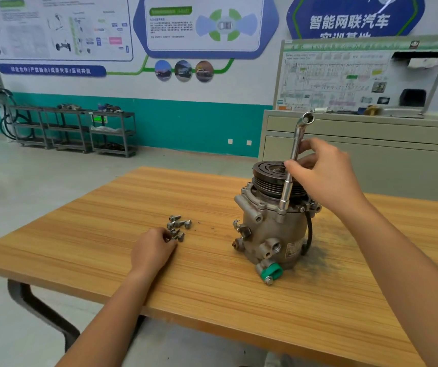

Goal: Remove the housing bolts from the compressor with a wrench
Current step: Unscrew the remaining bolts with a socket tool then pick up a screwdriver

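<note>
A grey metal compressor [273,231] stands upright on the wooden table [212,282], black pulley on top and a green cap near its base. A silver socket wrench [290,165] stands almost upright with its lower socket end on a bolt at the housing's upper rim. My right hand [323,173] grips the wrench shaft at mid-height. Several loose bolts [178,227] lie in a small pile on the table left of the compressor. My left hand [153,250] rests on the table, its curled fingertips touching the nearest bolts of the pile.
Dark grime marks the table right of the compressor. Behind the table stands a beige cabinet [371,144] with a wiring-diagram panel [355,78]. Dark metal shelf racks [74,128] line the far wall on the left. The grey floor lies between.
</note>
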